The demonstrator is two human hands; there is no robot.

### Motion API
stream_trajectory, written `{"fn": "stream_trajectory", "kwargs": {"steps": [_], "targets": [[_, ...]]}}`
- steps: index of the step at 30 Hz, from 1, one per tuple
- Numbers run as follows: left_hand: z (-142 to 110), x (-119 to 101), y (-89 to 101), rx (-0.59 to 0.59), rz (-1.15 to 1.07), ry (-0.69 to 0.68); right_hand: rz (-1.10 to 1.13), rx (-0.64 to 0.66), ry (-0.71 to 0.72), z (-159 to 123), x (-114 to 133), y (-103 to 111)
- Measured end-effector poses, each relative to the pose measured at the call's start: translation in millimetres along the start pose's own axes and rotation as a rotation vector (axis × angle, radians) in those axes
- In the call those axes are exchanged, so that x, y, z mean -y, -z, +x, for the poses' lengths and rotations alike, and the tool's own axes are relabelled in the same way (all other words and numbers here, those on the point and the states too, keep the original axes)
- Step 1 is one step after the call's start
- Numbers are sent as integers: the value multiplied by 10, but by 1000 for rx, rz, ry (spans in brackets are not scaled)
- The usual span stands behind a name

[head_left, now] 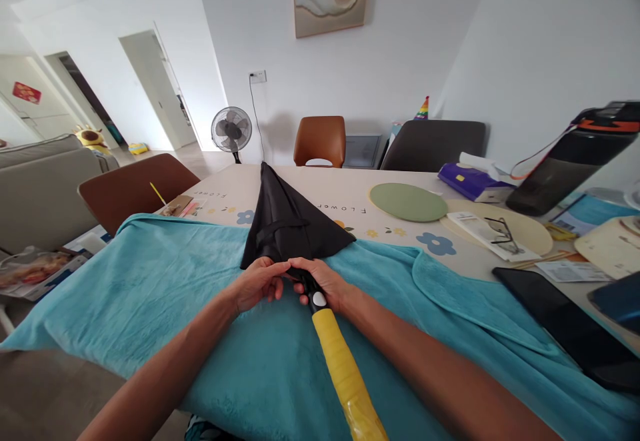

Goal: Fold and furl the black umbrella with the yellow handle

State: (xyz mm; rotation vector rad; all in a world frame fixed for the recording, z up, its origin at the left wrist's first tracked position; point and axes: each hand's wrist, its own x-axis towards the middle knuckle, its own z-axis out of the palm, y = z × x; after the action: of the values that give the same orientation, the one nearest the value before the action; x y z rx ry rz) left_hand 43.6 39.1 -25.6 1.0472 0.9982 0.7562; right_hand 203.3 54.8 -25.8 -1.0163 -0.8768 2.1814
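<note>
A black umbrella [280, 218] lies with its canopy partly fanned into a triangle, its tip pointing away from me. A strap crosses the black fabric. Its handle [340, 364] is wrapped in yellow and runs toward me, with a light button just above the wrap. My right hand [323, 281] is closed around the black shaft just above that button. At the canopy's near edge, my left hand [260, 280] has its fingers curled in a pinch on the umbrella, its index fingertip meeting my right thumb. A turquoise blanket [200, 281] lies underneath.
The blanket covers the near part of a flower-printed table [320, 194]. To the right are a black phone [565, 321], eyeglasses [503, 233], a dark bottle [565, 161], a purple tissue pack [473, 181] and a green placemat [407, 202]. A fan [231, 129] and chairs stand beyond.
</note>
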Motion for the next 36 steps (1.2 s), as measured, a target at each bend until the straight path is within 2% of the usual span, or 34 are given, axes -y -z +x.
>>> {"fn": "stream_trajectory", "kwargs": {"steps": [3,6,10,14,18,21,24,27,30,33,36], "targets": [[70,4,3,-136,-128,-18,-11,-52,-27,11,-7,-5],[149,-18,66,-346,-270,-49,-2,-81,-47,15,-10,-14],[207,-54,240,-636,-344,-175,22,-75,-40,13,-11,-19],[196,-93,435,-821,-416,-298,29,-73,-47,20,-19,-10],[169,-124,644,-936,-447,-365,24,-70,-45,30,-29,0],[157,-131,811,-1009,-458,-367,21,-71,-49,32,-33,1],[148,-133,921,-1036,-452,-354,20,-77,-48,29,-31,-3],[147,-132,920,-1007,-412,-367,17,-82,-46,23,-26,-7],[171,-106,848,-940,-142,-435,19,-81,-43,19,-22,-11],[221,-36,799,-880,401,-487,19,-87,-43,19,-23,-14],[282,57,812,-805,815,-449,20,-92,-44,22,-26,-14]]}}
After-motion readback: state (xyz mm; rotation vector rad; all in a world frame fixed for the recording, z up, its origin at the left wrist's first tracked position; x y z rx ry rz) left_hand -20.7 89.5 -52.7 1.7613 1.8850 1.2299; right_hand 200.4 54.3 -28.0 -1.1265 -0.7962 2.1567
